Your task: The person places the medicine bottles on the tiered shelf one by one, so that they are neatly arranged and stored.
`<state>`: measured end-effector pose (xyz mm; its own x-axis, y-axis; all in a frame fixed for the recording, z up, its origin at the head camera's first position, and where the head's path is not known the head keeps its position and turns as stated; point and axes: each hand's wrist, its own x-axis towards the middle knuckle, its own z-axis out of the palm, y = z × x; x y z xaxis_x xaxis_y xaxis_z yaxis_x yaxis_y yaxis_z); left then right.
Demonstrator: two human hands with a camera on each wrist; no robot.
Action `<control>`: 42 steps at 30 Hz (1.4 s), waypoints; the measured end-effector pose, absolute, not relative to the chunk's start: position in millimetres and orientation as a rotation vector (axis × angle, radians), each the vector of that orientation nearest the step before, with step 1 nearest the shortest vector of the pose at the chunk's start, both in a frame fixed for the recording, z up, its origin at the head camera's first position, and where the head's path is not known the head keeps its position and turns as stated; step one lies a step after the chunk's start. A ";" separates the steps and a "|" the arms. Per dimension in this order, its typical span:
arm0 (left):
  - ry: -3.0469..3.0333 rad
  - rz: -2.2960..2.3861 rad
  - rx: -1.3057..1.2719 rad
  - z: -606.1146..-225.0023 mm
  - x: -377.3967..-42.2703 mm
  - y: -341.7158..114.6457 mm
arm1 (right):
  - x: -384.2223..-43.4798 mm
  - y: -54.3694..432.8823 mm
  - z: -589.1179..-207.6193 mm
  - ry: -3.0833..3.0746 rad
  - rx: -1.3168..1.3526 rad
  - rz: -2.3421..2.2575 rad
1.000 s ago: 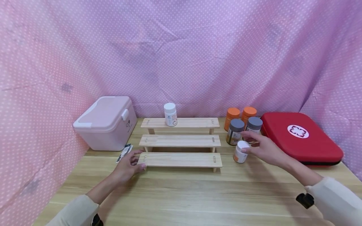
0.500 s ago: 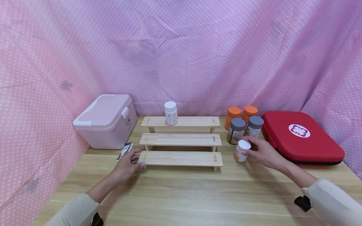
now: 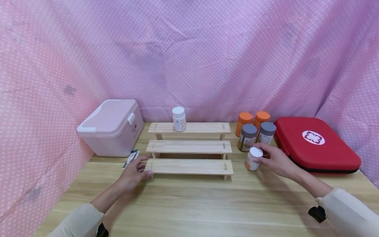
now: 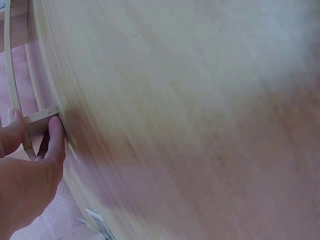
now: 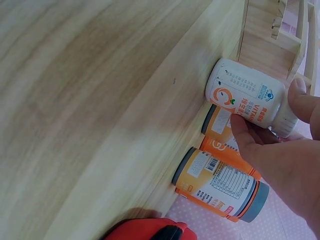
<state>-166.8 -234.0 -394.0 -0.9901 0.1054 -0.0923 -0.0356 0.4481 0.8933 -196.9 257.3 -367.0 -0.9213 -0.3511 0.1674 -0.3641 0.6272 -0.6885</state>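
My right hand [image 3: 278,161] pinches a small white vitamin bottle [image 3: 251,162] by its cap end, thumb on one side and fingers on the other. It stands upright on the table, and its orange-marked label [image 5: 242,95] faces the right wrist camera. At the left, my left hand [image 3: 133,174] grips the end of the lowest step of a three-tier wooden display rack [image 3: 189,166]. In the left wrist view, that hand's thumb and fingers [image 4: 57,137] lie around the step's end and leg. Another white bottle [image 3: 179,120] stands on the top step.
Two grey-capped bottles [image 3: 247,140] and two orange bottles [image 3: 243,123] stand behind the right hand. A red first-aid case [image 3: 319,144] lies farther right. A pink lidded box [image 3: 111,128] and a printed card [image 3: 130,159] are at the left, with a dotted pink curtain [image 3: 189,59] behind.
My right hand's fingers, spread near the white vitamin bottle a second ago, have come in around its cap. The left hand stays on the rack's lowest step.
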 end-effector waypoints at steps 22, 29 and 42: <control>2.543 1.597 0.087 -395.4 -164.6 -237.0 | -201.5 252.6 -300.6 -2.616 0.616 1.132; 2.549 1.590 0.080 -394.5 -164.8 -236.0 | -213.5 231.2 -279.4 -2.575 0.621 1.214; 2.557 1.582 0.071 -392.7 -165.7 -233.4 | -252.9 151.2 -263.8 -2.610 0.747 1.332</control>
